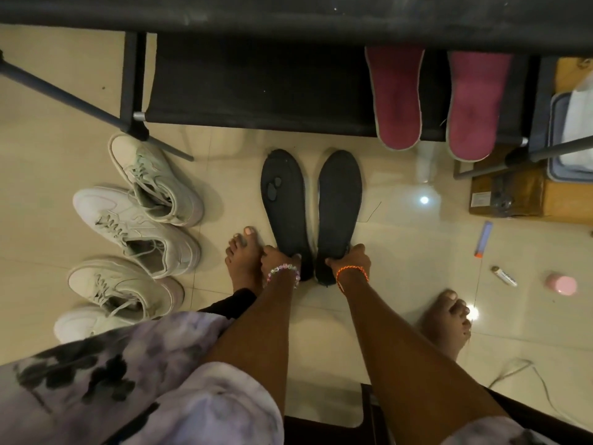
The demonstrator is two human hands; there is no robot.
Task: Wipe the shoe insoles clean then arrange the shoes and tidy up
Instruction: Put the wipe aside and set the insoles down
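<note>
Left hand [276,256] & right hand [352,258] each gripping a black insole [284,200] [340,194] heel on floor; sneakers [134,220] still scattered, arranging & tidying prob. remaining.

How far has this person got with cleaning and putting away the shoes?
Looks done: two pink insoles lie on the black rack shelf. In hand: the left hand and right hand each grip a dark grey insole. Left: four white sneakers wait on the tiled floor, unarranged.

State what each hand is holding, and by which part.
The left hand grips the left black insole near its heel end; the right hand grips the right black insole likewise.
</note>
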